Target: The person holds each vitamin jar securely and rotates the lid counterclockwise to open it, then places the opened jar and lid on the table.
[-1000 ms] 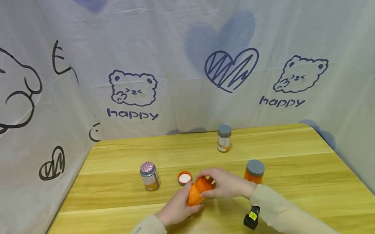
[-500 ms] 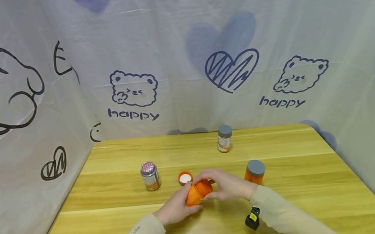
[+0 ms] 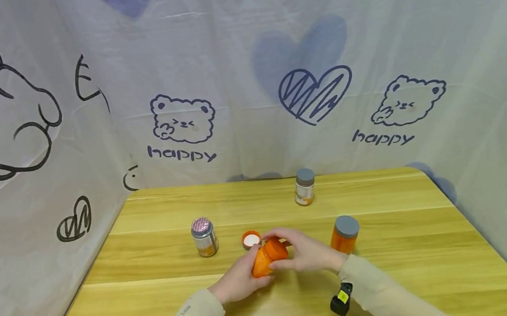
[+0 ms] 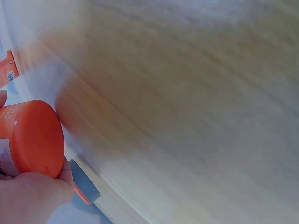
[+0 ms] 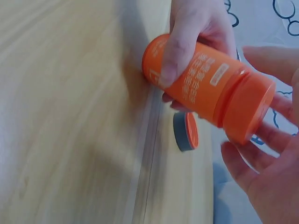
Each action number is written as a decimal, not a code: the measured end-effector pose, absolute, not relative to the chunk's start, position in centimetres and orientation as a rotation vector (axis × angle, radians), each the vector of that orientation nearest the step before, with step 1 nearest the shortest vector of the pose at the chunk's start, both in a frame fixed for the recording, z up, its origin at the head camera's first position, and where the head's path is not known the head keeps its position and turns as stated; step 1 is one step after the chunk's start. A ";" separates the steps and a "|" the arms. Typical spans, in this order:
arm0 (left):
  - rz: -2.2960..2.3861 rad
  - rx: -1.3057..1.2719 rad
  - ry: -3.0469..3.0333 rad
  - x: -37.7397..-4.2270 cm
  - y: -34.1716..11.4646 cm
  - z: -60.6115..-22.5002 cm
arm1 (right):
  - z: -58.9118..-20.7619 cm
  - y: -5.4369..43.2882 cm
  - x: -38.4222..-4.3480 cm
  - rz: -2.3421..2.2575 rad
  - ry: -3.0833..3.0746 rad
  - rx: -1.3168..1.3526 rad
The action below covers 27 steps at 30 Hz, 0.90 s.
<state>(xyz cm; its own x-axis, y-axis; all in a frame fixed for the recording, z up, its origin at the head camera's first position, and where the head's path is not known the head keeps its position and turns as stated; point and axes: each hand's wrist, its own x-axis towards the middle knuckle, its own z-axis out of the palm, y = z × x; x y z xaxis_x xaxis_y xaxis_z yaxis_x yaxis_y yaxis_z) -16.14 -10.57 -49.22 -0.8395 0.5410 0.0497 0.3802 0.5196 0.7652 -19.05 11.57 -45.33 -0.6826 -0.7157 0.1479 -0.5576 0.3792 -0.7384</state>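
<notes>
An orange bottle (image 3: 261, 263), tilted with its capped end up to the right, is held between both hands over the table. My left hand (image 3: 240, 280) wraps its body; the left wrist view shows its round orange base (image 4: 39, 140). My right hand (image 3: 308, 250) has its fingers curved about the orange cap (image 5: 250, 109). From the right wrist view, its fingertips lie at the cap's far side and underside, while the thumb stands a little off it. Just behind the bottle, a loose grey lid (image 3: 251, 240) with an orange rim and white liner lies inside up.
To the left stands a bottle (image 3: 205, 239) with a pink patterned top. A white-labelled bottle (image 3: 304, 187) with a grey cap is at the back, and an orange bottle (image 3: 344, 239) with a grey cap stands beyond my right wrist. Printed cloth (image 3: 250, 127) hangs behind the wooden table (image 3: 380, 201).
My right hand's fingers and thumb shift slightly about the cap. The left hand keeps its hold on the bottle, and the other bottles and the loose lid stay where they were.
</notes>
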 end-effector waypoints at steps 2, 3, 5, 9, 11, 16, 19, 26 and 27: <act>1.216 0.789 2.571 -16.1 -10.5 -49.3 | -45.4 11.5 -18.9 -1.250 2.430 -1.081; 1.214 0.791 2.575 -16.0 -10.5 -49.3 | -45.4 11.4 -18.8 -1.284 2.426 -1.041; 1.216 0.792 2.577 -16.0 -10.3 -49.4 | -45.4 11.2 -18.6 -1.364 2.420 -0.943; 1.221 0.794 2.577 -16.0 -10.2 -49.5 | -45.3 10.8 -18.3 -1.483 2.439 -0.776; 1.219 0.794 2.579 -16.0 -10.3 -49.5 | -45.2 10.7 -18.3 -1.498 2.466 -0.723; 1.214 0.789 2.584 -16.1 -10.4 -49.4 | -44.5 10.3 -18.3 -1.459 2.541 -0.630; 1.226 0.787 2.576 -16.1 -10.4 -49.2 | -44.4 10.2 -18.2 -1.398 2.572 -0.606; 1.237 0.773 2.563 -15.9 -10.4 -49.1 | -44.8 10.0 -18.1 -1.227 2.607 -0.515; 1.239 0.771 2.562 -15.9 -10.4 -49.0 | -44.7 9.9 -18.1 -1.215 2.611 -0.499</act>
<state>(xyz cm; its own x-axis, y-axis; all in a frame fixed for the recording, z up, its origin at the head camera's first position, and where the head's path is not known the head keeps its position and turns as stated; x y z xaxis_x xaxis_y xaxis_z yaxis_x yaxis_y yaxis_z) -15.94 -10.44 -49.03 -0.8459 0.5309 0.0512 0.3697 0.5145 0.7737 -18.12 9.91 -44.75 -0.9185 -0.3916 -0.0542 -0.2108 0.6011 -0.7708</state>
